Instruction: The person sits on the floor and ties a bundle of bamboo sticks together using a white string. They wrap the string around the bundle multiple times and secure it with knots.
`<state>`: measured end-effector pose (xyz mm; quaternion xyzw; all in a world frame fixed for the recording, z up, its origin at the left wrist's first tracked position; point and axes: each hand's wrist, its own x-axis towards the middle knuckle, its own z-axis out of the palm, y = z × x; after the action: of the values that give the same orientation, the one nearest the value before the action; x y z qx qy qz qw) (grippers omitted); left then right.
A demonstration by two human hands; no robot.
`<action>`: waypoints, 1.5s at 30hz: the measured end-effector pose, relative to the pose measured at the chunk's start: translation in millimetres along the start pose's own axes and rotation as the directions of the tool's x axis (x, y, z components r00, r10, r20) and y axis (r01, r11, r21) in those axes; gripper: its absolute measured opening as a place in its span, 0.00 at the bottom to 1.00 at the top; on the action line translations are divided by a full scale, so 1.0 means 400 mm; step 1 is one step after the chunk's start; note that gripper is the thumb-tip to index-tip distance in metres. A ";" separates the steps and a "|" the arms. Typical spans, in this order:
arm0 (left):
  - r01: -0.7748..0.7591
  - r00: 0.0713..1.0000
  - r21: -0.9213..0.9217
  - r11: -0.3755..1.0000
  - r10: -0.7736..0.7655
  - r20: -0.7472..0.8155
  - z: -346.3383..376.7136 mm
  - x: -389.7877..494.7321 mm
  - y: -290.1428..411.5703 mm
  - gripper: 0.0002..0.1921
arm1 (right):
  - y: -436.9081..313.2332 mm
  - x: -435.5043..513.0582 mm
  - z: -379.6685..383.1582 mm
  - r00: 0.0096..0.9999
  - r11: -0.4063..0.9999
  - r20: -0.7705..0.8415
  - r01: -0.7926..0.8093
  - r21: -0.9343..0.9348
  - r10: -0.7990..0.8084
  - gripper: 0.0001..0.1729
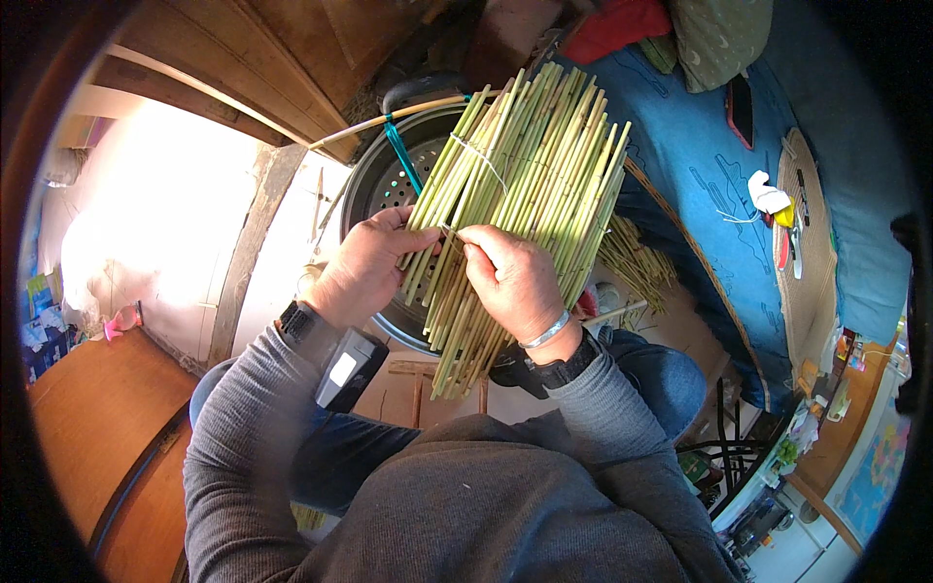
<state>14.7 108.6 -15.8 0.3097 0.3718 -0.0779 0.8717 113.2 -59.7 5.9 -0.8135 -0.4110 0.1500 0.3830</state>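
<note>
Before me is a mat of green and yellowish plant stalks (554,167), laid side by side and bound across with thin cords. A loose white string (477,157) lies over its upper left part. My left hand (368,251) grips the mat's left edge, its thumb on top of the stalks. Beside that thumb, my right hand (514,273) pinches a thin cord (447,229) between thumb and forefinger. The right fingers partly hide the cord and the stalks beneath. Below the mat, to the right, lies a bundle of loose stalks (638,255).
Behind the mat's left side is a round metal pan (355,200) with a perforated bottom. A thin stick (423,108) with teal ribbon (402,151) crosses above it. On the blue-covered bed (700,131) to the right are a phone (739,113) and a woven mat (809,291) holding small tools.
</note>
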 end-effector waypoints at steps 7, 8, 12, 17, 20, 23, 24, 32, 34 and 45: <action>0.002 1.000 0.017 1.000 -0.002 0.004 -0.006 0.009 -0.006 0.15 | 0.001 -0.002 0.001 1.000 1.000 0.003 -0.006 0.002 0.006 0.08; 0.007 1.000 0.017 1.000 -0.007 -0.005 -0.007 0.010 -0.007 0.16 | 0.002 -0.002 0.002 1.000 1.000 -0.006 0.000 0.015 0.000 0.08; 0.000 1.000 -0.003 1.000 0.000 0.007 -0.009 0.011 -0.008 0.16 | 0.005 -0.002 0.007 1.000 0.998 -0.030 0.005 0.056 -0.004 0.08; 0.002 1.000 -0.018 1.000 -0.001 0.022 -0.010 0.012 -0.009 0.17 | 0.005 -0.001 0.004 1.000 1.000 -0.012 0.009 0.017 -0.009 0.09; -0.002 1.000 0.000 1.000 0.002 0.014 -0.007 0.010 -0.007 0.18 | 0.004 -0.001 0.001 1.000 1.000 -0.002 0.005 0.003 -0.005 0.08; 0.010 1.000 0.030 0.999 -0.010 0.009 0.000 0.008 -0.003 0.19 | 0.007 0.000 0.006 1.000 1.000 -0.011 0.022 0.004 -0.022 0.05; 0.004 1.000 0.049 0.999 -0.004 -0.002 0.003 0.007 -0.003 0.19 | 0.008 0.001 0.009 0.999 0.999 -0.017 0.034 0.006 -0.034 0.04; 0.014 0.998 0.125 0.992 -0.007 -0.059 0.009 0.002 0.004 0.20 | -0.009 0.005 0.017 1.000 0.995 0.007 -0.019 -0.101 0.020 0.08; -0.031 0.997 0.090 0.995 0.038 -0.068 0.008 0.000 0.002 0.19 | -0.015 -0.003 0.008 0.995 0.993 0.065 -0.072 -0.089 0.078 0.09; 0.013 1.000 0.247 0.969 -0.017 0.014 0.017 -0.006 0.008 0.21 | -0.018 0.033 0.010 0.999 0.998 -0.009 -0.054 -0.044 0.053 0.06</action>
<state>18.1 106.9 -8.9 0.4123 0.3547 -0.1328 0.8286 115.3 -44.6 9.5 -0.8331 -0.3908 0.1481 0.3623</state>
